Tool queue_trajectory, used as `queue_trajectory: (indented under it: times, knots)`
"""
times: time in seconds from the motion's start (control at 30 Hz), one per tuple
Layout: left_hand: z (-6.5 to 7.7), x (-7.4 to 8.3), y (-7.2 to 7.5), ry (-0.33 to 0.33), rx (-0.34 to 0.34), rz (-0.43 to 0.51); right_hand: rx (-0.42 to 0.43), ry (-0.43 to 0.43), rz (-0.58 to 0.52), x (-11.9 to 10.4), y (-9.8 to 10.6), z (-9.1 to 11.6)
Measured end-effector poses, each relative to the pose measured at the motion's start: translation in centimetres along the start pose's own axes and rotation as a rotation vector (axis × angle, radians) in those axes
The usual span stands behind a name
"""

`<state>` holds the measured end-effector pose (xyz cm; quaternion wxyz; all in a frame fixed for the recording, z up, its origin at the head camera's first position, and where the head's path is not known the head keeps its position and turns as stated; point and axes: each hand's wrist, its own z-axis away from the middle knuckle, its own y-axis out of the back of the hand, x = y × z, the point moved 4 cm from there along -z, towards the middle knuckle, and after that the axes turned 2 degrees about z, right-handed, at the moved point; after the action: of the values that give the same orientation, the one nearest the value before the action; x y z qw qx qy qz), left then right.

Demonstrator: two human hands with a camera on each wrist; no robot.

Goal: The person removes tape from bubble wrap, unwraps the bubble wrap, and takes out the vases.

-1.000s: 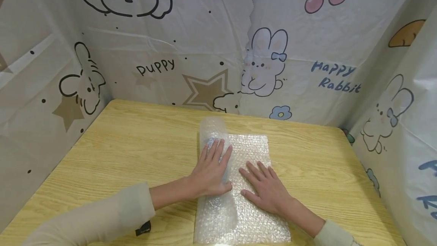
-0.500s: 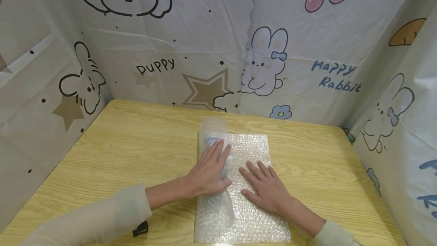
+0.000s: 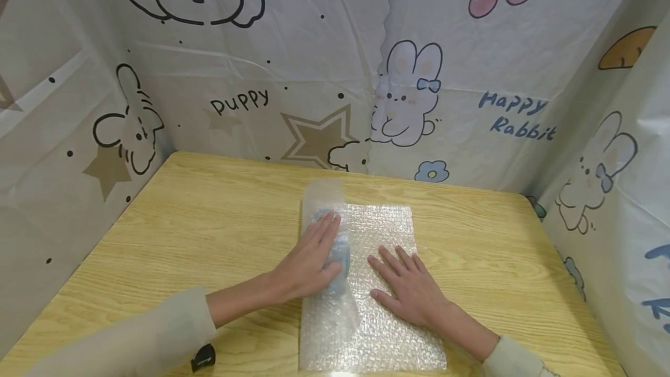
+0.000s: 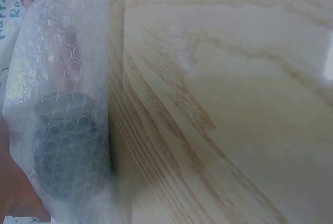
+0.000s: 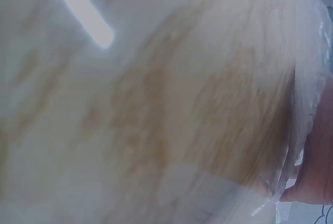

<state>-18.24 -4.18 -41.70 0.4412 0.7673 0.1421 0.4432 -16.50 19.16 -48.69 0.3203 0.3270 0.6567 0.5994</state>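
A cartoon-printed cloth backdrop (image 3: 455,68) stands behind a wood-grain table (image 3: 225,208); on the table lies a sheet of bubble wrap (image 3: 361,284), its left part folded over in a loose flap; the left hand (image 3: 306,263) rests on that flap with fingers extended, pressing rather than clutching; the right hand (image 3: 410,290) lies spread and flat on the single layer, grasping nothing; a bluish object (image 3: 340,255) sits inside the fold, partly beneath the left hand, its outline blurred by the bubbles; a small black item (image 3: 203,358) lies near the left sleeve (image 3: 178,316); the flap looks springy and untaped, so lifting the left hand could let it open; uneven pressure might skew the fold, and a sideways push could slide the object out of line.
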Motion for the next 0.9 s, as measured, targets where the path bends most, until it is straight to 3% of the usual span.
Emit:
queue_trajectory:
  times: [0.47,0.9]
  knots:
    - [1.7,-1.2,1.7,0.073,0.158,0.298,0.006,0.007,0.003,-0.1,-0.2,-0.1]
    - [3.8,-3.2,2.5,0.202,0.203,0.355,0.017,0.005,-0.018,-0.2,0.1,0.0]
